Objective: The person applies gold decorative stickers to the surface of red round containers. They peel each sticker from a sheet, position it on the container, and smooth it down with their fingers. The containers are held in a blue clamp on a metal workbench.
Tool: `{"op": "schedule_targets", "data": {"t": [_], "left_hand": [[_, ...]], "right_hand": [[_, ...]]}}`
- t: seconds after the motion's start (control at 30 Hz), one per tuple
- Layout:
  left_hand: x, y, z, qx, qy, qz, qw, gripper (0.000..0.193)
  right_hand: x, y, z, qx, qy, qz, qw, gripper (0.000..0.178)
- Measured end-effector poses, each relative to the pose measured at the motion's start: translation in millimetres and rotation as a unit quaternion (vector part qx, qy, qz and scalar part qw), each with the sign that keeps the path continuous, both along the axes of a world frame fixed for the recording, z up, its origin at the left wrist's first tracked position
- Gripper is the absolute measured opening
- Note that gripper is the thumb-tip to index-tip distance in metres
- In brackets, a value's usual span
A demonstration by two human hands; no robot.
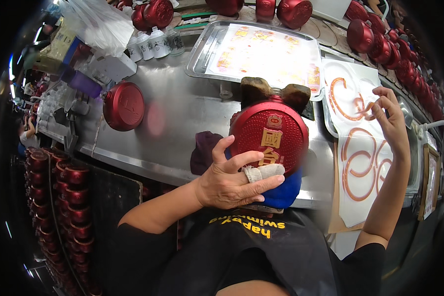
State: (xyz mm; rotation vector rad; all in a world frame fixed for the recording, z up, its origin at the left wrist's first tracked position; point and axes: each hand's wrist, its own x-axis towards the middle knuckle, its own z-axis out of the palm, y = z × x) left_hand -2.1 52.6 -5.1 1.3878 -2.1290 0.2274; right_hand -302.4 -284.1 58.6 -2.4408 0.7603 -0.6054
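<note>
A round, flat red bottle (292, 129) with raised dots and gold characters rests in front of me, its neck lying between two dark, worn pads (254, 92) of a support. My left hand (237, 180) lies across its near side with fingers spread, one finger wearing a white cloth cover (265, 172). Out to the right, my right hand (390, 116) is over a white sheet, thumb and fingertips pinched at the end of an orange curved decal strip (336, 101). Blue cloth (287, 191) shows under the bottle, and dark purple cloth (206, 150) is beside it.
Another red bottle (124, 106) lies on the metal table to the left. A metal tray (201, 55) holds bright printed sheets at the back. More curved decals (358, 165) lie at right. White squeeze bottles (158, 43) stand back left; hanging rows of red bottles (79, 197) are at lower left.
</note>
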Motion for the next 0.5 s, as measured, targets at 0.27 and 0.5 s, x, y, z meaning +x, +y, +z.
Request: {"op": "schedule_targets", "data": {"t": [0.27,0.5], "left_hand": [[-16,-43,72,0.036,0.241,0.007,0.970,0.055],[-11,-53,98,-0.011,0.122,0.009,0.992,0.014]], "right_hand": [[75,149,59,-0.186,-0.037,0.128,0.974,0.021],[89,168,52,-0.054,-0.086,0.179,0.979,0.013]]}}
